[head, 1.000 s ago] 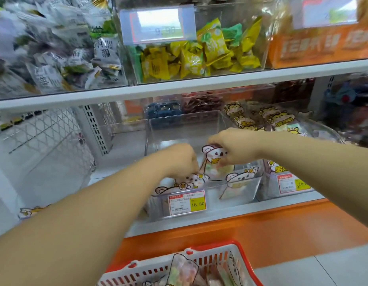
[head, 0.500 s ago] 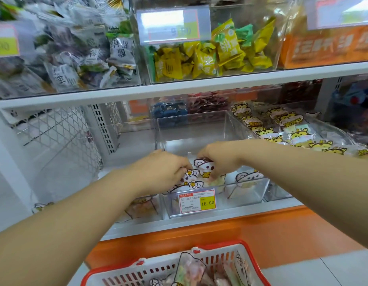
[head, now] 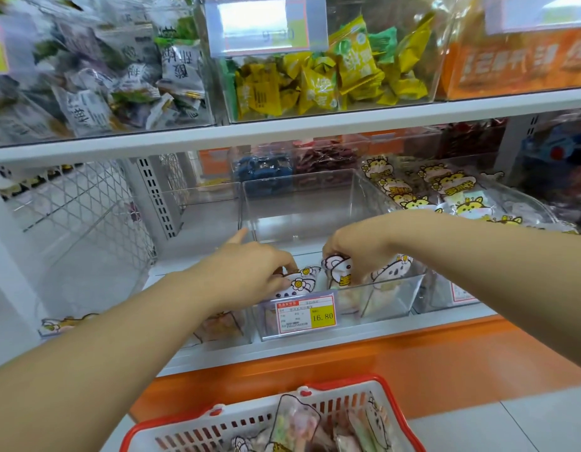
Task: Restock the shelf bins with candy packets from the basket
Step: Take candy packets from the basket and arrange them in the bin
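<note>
A clear plastic bin (head: 393,288) with a 16.80 price tag (head: 305,313) stands on the lower shelf, mostly bare behind a few cartoon-animal candy packets at its front. My left hand (head: 250,272) pinches the top of a flower-printed packet (head: 300,282) at the bin's front left, its index finger sticking out. My right hand (head: 357,249) grips an upright packet (head: 339,272) at the middle. Another packet (head: 392,270) stands to its right. A red and white basket (head: 191,432) with several more packets sits below.
A neighbouring bin (head: 452,197) on the right is full of yellow cartoon packets. Another clear bin (head: 217,324) on the left holds a few packets. The upper shelf (head: 282,132) carries bins of yellow and grey-white packets. An orange base panel (head: 348,367) runs under the shelf.
The view shifted slightly left and down. Both hands stayed on packets at the bin's front, moving apart a little, and the left index finger now sticks out.
</note>
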`<state>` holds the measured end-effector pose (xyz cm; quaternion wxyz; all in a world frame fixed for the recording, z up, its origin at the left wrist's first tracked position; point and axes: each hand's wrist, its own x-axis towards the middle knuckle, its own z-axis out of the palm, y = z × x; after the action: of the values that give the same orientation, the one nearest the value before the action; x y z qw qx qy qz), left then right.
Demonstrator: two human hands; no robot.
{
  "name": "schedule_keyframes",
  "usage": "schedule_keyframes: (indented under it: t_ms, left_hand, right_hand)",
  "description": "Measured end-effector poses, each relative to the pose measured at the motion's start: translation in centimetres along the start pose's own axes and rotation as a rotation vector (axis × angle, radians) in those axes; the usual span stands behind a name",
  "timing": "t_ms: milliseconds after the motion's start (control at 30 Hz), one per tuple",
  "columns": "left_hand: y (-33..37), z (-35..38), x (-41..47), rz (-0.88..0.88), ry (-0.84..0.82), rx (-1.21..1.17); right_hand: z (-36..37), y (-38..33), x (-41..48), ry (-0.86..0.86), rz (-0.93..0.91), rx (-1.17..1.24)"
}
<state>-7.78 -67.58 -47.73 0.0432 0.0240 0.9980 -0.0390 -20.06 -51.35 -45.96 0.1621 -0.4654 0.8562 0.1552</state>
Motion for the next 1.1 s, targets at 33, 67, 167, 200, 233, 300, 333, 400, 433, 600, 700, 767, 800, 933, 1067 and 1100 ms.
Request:
schedule_keyframes:
  t_ms: [33,67,167,200,233,300,333,400,433,600,700,767,800,933,1067,1100]
  left_hand:
    - [-0.1,0.1,0.0,0.0,-0.006,0.008]
    - [-0.1,0.1,0.1,-0.002,-0.011,0.013]
    - [0.1,0.1,0.1,-0.006,-0.024,0.019]
    - [0.1,0.1,0.1,-0.008,-0.025,0.02]
    - [0.1,0.1,0.1,-0.011,-0.024,0.012]
    - [0.0,0.1,0.0,-0.023,-0.014,-0.026]
    - [-0.1,0.0,0.0,-0.032,-0.007,-0.044]
    - [-0.3,-0.2,0.0,-0.049,-0.003,-0.059]
    - [-0.4,-0.2,-0.1,-0.06,-0.005,-0.061]
    - [-0.7,-0.6,-0.2,-0.112,0.007,0.002]
    - [-0.4,-0.8,-0.4,-0.108,-0.013,0.036]
    - [-0.3,-1.0,-0.4,-0.108,-0.037,0.022]
    - [-0.3,-1.0,-0.4,-0.11,-0.049,0.011]
    - [0.1,-1.1,-0.3,-0.104,-0.073,-0.009]
    - [0.0,-1.4,-0.1,-0.085,-0.043,-0.004]
    - [-0.1,-1.5,-0.1,-0.085,-0.036,-0.011]
  right_hand:
    - [-0.1,-0.2,0.0,0.005,-0.01,0.009]
    - [-0.1,-0.4,0.1,0.011,-0.014,0.016]
    - [0.0,-0.7,0.3,0.018,-0.009,0.031]
    - [0.0,-0.6,0.3,0.006,-0.008,0.048]
    - [-0.1,-0.4,0.2,-0.017,-0.003,0.074]
    - [-0.3,0.1,0.0,-0.064,-0.002,0.165]
    - [-0.4,0.3,0.0,-0.079,-0.004,0.241]
    - [-0.5,0.5,-0.2,-0.106,-0.008,0.408]
    - [-0.5,0.5,-0.2,-0.109,-0.006,0.45]
    - [-0.3,0.3,-0.1,-0.036,-0.014,0.305]
    - [0.3,0.1,-0.4,0.045,-0.026,0.224]
    - [0.8,0.0,-0.6,0.073,-0.03,0.222]
    - [1.0,0.0,-0.6,0.077,-0.027,0.225]
    - [1.0,-0.1,-0.9,0.071,-0.008,0.252]
    - [0.3,0.4,-1.2,0.052,-0.046,0.239]
    - [0.2,0.6,-1.2,0.06,-0.05,0.242]
